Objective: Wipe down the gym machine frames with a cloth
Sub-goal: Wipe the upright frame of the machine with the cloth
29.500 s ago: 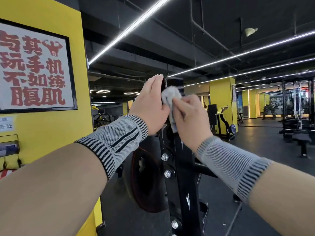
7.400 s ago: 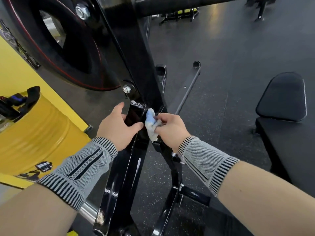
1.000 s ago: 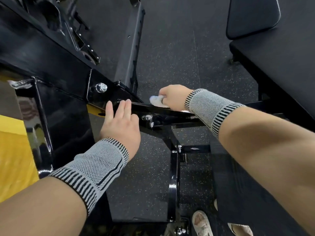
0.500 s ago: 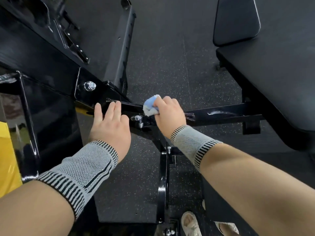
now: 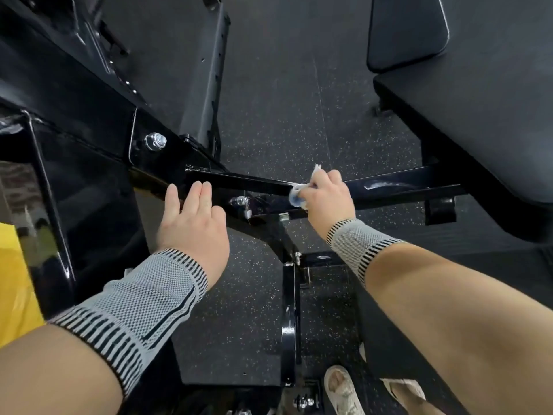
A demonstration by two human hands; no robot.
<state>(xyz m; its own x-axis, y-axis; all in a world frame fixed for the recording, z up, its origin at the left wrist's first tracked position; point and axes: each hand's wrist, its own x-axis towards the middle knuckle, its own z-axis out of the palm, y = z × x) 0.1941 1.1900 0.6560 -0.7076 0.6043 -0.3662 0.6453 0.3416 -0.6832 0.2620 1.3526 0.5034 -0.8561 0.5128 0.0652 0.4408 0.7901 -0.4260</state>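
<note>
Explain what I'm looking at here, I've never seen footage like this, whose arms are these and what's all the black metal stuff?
The picture comes from a camera worn on a person's head, looking down, so the two arms are that person's own. The black metal is the low frame of a gym machine, standing on a speckled rubber floor. The right hand grips a small crumpled cloth and presses it on a horizontal frame bar, wiping it. The left hand rests with fingers straight on the frame near the joint, holding nothing. Both wrists wear grey knitted bands. The black padded bench is at the upper right, and the person's sandalled feet show at the bottom edge.
</note>
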